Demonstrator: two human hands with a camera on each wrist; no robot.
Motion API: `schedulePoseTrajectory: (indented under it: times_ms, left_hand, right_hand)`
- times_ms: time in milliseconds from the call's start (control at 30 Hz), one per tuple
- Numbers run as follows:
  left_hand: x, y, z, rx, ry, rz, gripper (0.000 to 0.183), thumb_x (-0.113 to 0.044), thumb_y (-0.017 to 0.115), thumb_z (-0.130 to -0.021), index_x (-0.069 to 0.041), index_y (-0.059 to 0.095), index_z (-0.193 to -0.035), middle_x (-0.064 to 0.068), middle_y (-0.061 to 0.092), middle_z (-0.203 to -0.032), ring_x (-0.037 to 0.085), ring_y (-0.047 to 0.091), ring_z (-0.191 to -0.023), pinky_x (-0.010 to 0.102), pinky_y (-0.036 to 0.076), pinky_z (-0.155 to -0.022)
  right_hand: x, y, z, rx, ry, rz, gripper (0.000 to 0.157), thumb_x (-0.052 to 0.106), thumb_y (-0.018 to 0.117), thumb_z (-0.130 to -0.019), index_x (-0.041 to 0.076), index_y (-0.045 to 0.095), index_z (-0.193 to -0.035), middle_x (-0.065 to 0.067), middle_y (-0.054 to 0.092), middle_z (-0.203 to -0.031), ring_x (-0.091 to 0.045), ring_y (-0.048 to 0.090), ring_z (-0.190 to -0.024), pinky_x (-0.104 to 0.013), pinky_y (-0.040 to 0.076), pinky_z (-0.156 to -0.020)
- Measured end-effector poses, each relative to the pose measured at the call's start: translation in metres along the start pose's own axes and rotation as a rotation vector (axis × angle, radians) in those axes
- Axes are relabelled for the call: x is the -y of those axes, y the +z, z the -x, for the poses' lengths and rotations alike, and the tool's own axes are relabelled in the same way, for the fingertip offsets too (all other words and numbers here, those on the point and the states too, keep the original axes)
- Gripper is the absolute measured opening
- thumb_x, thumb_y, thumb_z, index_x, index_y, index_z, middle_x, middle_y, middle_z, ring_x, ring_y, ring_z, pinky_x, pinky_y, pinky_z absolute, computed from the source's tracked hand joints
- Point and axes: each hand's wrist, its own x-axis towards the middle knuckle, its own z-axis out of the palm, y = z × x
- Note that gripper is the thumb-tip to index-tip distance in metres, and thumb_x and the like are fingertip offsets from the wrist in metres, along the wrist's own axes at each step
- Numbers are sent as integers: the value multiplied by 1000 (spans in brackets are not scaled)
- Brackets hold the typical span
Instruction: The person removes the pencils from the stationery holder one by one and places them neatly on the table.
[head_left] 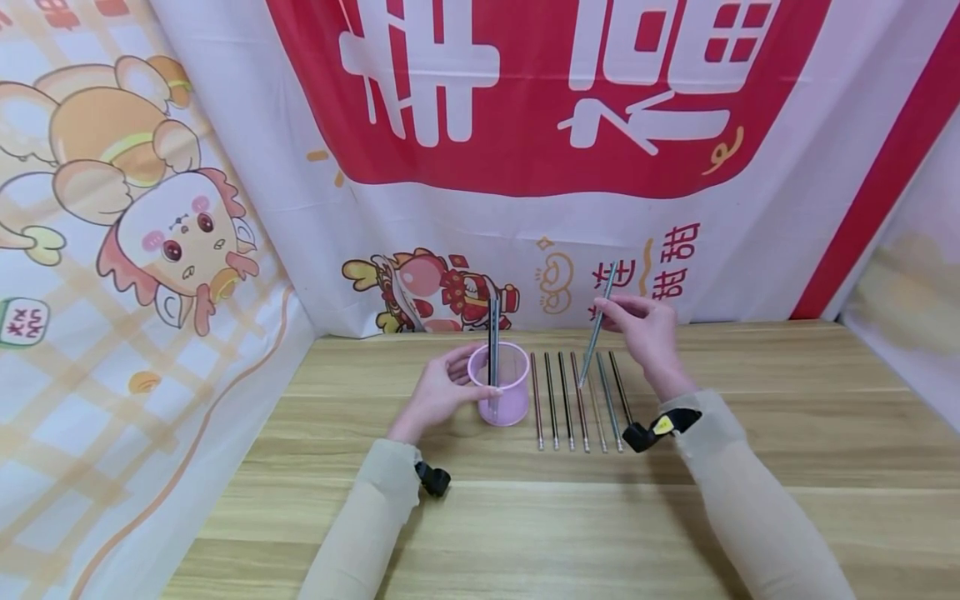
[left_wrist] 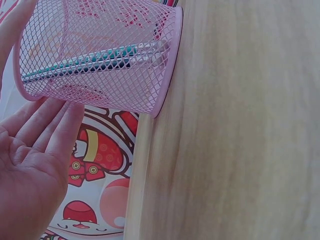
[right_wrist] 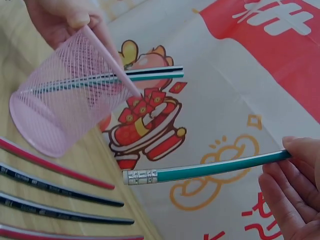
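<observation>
My left hand (head_left: 433, 393) holds a pink mesh pen cup (head_left: 513, 410) at its rim, thumb on the near side and fingers on the far side. The cup stands upright on the table. Inside it lean a green pencil (left_wrist: 105, 57) and a dark pencil (left_wrist: 107, 65), eraser ends down. To the right, my right hand (head_left: 651, 335) pinches another green pencil (right_wrist: 210, 171) near one end between thumb and fingers. This pencil is raised over the row, its white eraser end (right_wrist: 140, 177) pointing down and toward the cup.
Several pencils lie side by side right of the cup, eraser ends toward me: among them a red one (head_left: 537, 404), a black one (head_left: 566, 404) and a blue-green one (head_left: 609, 404). Behind the wooden table (head_left: 525, 533) hangs a printed cloth (head_left: 480, 217); another covers the left side.
</observation>
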Motion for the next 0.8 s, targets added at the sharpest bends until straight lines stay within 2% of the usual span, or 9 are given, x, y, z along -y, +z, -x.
schedulePoseTrajectory:
  times_ms: [267, 433, 567, 633, 800]
  left_hand:
    - [1, 0, 0, 3, -3, 2, 88, -18, 95, -72, -6, 52, -148, 6, 60, -141, 22, 59, -126, 28, 47, -106]
    - [1, -1, 0, 7, -1, 1, 88, -20, 95, -72, -7, 52, -148, 6, 60, -141, 22, 58, -126, 28, 47, -106]
    - [1, 0, 0, 8, 0, -4, 88, -21, 95, -71, -8, 52, -148, 6, 60, -141, 23, 58, -126, 29, 48, -106]
    - [1, 0, 0, 4, -2, -5, 88, -21, 95, -71, -8, 53, -147, 5, 60, -141, 23, 58, -126, 29, 48, -106]
    - [1, 0, 0, -2, 1, -2, 89, -20, 96, -70, -8, 53, -147, 7, 60, -141, 24, 59, -126, 30, 48, -106]
  right_hand:
    - [-15, -14, -5, -2, 26, 36, 51, 40, 81, -88, 4, 71, -122, -8, 73, -108, -17, 73, -88, -28, 60, -86]
    - [-24, -23, -10, 28, 46, 90, 46, 35, 79, -91, 7, 70, -126, -9, 71, -113, -15, 71, -91, -25, 59, -85]
    - [-29, -31, -12, 67, 39, 155, 50, 37, 78, -92, 7, 67, -130, -11, 69, -118, -16, 69, -95, -23, 58, -84]
    - [-32, -34, -13, 83, 36, 180, 53, 40, 77, -92, 5, 67, -131, -13, 68, -120, -18, 69, -96, -24, 58, -85]
    - [-35, -44, -16, 127, 45, 236, 58, 44, 76, -91, 5, 65, -133, -16, 67, -124, -23, 69, -101, -40, 57, -95]
